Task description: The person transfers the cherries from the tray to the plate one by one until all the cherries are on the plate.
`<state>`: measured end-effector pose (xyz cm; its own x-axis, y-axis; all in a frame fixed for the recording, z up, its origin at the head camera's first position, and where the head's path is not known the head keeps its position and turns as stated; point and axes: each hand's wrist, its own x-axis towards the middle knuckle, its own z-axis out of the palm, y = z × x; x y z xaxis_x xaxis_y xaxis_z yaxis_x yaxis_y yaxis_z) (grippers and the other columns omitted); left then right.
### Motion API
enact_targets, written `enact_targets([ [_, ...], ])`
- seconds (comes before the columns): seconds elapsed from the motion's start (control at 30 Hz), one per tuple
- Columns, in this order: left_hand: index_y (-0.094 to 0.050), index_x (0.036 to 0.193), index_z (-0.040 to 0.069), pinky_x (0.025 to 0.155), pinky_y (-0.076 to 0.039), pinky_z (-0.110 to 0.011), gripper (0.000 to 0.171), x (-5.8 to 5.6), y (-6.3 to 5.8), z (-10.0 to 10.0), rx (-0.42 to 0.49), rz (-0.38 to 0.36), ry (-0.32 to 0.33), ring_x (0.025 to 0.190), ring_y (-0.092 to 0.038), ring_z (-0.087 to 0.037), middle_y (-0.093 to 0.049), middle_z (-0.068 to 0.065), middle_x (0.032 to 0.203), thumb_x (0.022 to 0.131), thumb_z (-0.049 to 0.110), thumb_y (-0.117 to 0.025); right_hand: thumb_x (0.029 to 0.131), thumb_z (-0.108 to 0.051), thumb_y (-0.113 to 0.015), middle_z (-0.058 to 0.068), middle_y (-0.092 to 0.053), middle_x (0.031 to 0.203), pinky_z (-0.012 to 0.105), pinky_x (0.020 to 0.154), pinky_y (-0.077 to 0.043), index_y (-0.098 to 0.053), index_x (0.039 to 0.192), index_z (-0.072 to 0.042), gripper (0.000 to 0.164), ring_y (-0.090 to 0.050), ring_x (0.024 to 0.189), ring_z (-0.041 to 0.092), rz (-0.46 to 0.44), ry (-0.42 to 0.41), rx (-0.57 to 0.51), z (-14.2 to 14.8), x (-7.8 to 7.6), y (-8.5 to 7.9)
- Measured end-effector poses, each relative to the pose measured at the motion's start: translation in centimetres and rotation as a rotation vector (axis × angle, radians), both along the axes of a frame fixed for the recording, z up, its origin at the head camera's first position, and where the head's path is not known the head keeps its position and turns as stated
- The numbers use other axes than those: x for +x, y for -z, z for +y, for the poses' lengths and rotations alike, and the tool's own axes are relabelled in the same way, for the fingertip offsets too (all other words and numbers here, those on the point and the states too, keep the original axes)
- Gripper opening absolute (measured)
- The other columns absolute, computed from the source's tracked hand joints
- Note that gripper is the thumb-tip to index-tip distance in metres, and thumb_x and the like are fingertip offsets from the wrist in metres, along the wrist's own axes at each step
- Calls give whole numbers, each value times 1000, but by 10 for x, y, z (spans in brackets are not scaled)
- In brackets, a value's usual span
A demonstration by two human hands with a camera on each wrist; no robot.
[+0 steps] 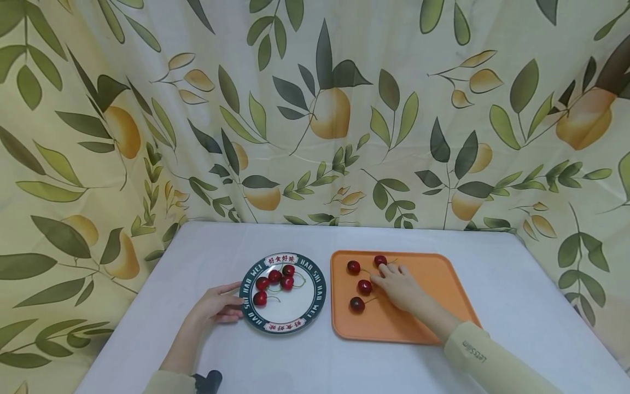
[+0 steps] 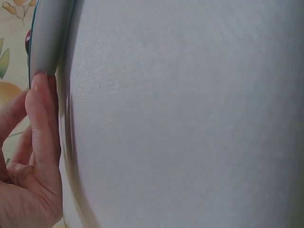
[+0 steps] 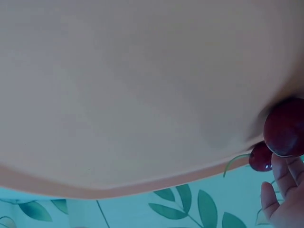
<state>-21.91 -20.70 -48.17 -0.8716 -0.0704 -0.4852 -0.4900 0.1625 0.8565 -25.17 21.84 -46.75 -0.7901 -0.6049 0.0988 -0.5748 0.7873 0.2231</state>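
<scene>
My left hand [image 1: 221, 305] is at the left edge of a white plate [image 1: 290, 306] with a dark green patterned rim, its fingertips touching the rim. The left wrist view shows the mostly straight fingers [image 2: 45, 128] against the plate's side. Several red cherries [image 1: 274, 276] with stems sit on the plate. My right hand [image 1: 401, 287] reaches over the orange tray [image 1: 438, 279], fingertips beside the upper cherry [image 1: 380, 261] and close to a lower cherry [image 1: 365, 287]. In the right wrist view the large near cherry [image 3: 287, 127] partly hides the fingertips.
Two more cherries lie on the tray's left side, one dark cherry [image 1: 357, 305] lower down and another cherry [image 1: 353, 267] near the top left. Plate and tray stand side by side on a white-covered table [image 1: 275, 364]. A leaf-and-fruit curtain [image 1: 305, 180] hangs behind.
</scene>
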Motion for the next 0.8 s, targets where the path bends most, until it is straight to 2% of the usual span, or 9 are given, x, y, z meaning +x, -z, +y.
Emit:
enact_targets([
  [0.33, -47, 133, 5, 58, -57, -32, 54, 0, 1, 0, 4, 4, -10, 58, -65, -20, -68, -11, 80, 81, 4, -62, 85, -15, -62, 9, -48, 96, 43, 74, -39, -60, 96, -18, 11, -49, 97, 31, -42, -14, -57, -2, 1, -3],
  [0.6, -46, 133, 5, 58, -57, -32, 54, 0, 2, 0, -7, 5, -2, 57, -65, -19, -68, -11, 79, 82, 4, -62, 83, -13, -64, 10, -49, 99, 40, 71, -37, -64, 99, -16, 16, -47, 91, 28, -23, -39, -95, -3, 0, -6],
  [0.8, -47, 133, 5, 57, -57, -32, 53, -1, 2, 0, -5, 5, -4, 57, -65, -19, -68, -11, 79, 82, 4, -62, 82, -15, -66, 7, -46, 92, 38, 69, -37, -62, 95, -18, 14, -45, 88, 25, -16, -75, -123, -5, -1, -9],
])
